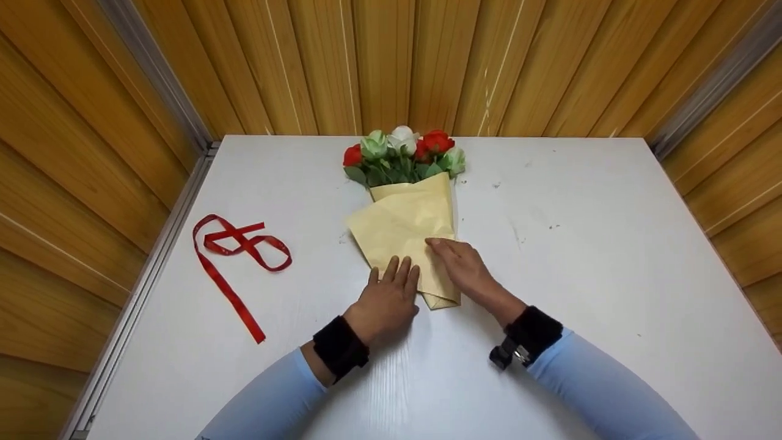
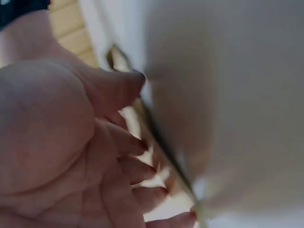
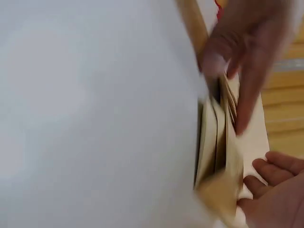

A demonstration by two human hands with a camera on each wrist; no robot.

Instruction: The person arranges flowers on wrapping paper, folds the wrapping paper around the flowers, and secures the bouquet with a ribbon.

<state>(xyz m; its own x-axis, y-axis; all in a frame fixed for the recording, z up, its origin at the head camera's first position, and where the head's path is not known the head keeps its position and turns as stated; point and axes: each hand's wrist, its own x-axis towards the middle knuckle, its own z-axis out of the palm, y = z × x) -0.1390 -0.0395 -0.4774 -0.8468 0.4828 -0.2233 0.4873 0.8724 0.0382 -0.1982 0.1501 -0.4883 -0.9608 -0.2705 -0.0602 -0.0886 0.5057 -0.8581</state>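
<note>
A bouquet of red, white and pale green roses [image 1: 403, 146] lies wrapped in tan wrapping paper [image 1: 403, 214], blooms toward the back of the table. My left hand [image 1: 388, 299] rests on the paper's lower left part with its fingers straight and spread. On the right side, my right hand [image 1: 461, 266] lays extended fingers along the paper's edge. In the right wrist view, the folded layers of the paper's lower end [image 3: 213, 137] show between both hands. The left wrist view shows the left palm [image 2: 52, 137] and fingertips at the paper's edge. The stems are hidden inside.
A red ribbon [image 1: 247, 241] lies in loose loops on the left of the white table [image 1: 580, 275], one tail running toward the front. Wood-patterned panels [image 1: 385, 61] enclose the table at the back and sides.
</note>
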